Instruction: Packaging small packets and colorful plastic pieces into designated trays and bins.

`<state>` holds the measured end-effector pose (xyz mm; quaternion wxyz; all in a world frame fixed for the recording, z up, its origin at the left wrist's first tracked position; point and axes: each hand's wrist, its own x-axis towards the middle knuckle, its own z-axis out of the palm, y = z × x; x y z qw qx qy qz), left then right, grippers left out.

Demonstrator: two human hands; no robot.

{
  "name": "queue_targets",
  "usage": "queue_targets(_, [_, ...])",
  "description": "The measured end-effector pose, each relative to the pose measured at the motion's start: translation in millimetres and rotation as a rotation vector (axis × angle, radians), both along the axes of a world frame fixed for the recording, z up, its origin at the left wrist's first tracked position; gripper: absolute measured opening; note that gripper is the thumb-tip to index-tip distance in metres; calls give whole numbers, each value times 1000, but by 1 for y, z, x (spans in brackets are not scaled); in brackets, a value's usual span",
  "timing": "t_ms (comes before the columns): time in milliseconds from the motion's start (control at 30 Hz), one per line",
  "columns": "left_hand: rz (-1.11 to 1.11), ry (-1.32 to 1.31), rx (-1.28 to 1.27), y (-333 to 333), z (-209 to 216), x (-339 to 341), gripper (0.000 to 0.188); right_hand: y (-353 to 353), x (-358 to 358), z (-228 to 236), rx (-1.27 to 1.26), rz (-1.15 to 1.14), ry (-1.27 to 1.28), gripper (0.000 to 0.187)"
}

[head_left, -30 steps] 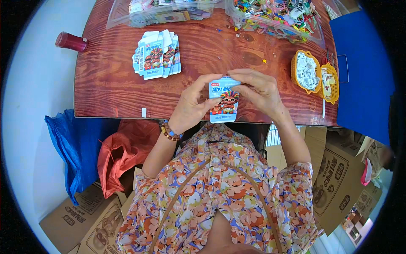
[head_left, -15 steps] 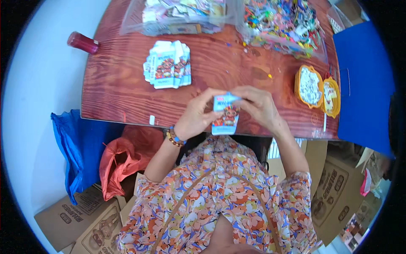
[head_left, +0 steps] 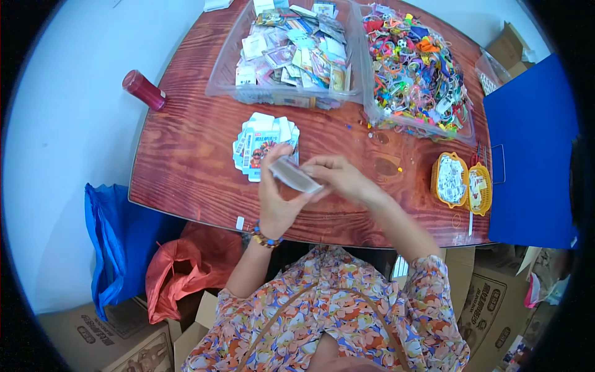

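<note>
My left hand (head_left: 276,208), with a beaded bracelet at the wrist, grips a small cardboard box (head_left: 293,177) between thumb and fingers. One end of the box faces up, and its pale inside shows, slightly blurred. My right hand (head_left: 344,178) is closed at the box's right edge, fingertips bunched against it; whether they pinch a flap is hidden. Just beyond, a pile of flat light-blue printed boxes (head_left: 257,139) lies on the reddish wooden table (head_left: 192,161), partly covered by my left fingers.
At the back stand a clear bin of small packets and cards (head_left: 223,84) and another of colourful trinkets (head_left: 421,80). A yellow basket of paper slips (head_left: 451,180) sits at right by a blue panel (head_left: 530,155). A red bottle (head_left: 145,92) stands far left.
My hands have carried the box forward and left, toward the pile. Its printed face was turned up before; now its open end shows. The view has shifted, showing more of the bins.
</note>
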<state>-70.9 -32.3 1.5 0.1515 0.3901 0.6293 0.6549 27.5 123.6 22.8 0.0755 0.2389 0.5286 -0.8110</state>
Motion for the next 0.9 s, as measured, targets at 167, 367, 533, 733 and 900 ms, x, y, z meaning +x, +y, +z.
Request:
queue_targets(167, [42,-232,57,-15,11,-10,97,105,-72,50,1891,-267,273,19])
queue_targets(367, [20,-116,-157,-23,-13,-1,86,210,-108,26,2173,157,209,14])
queue_targets(533, [-52,-355,-109,-27,-6,1,87,210,-108,52,1436,161,180,18])
queue_targets(733, [-123,-177,-200,-19,-13,5,86,198,-108,56,1525,54,184,20])
queue_targets(900, [-121,-143,-224,-18,-9,12,85,206,-102,45,1326,-91,272,15])
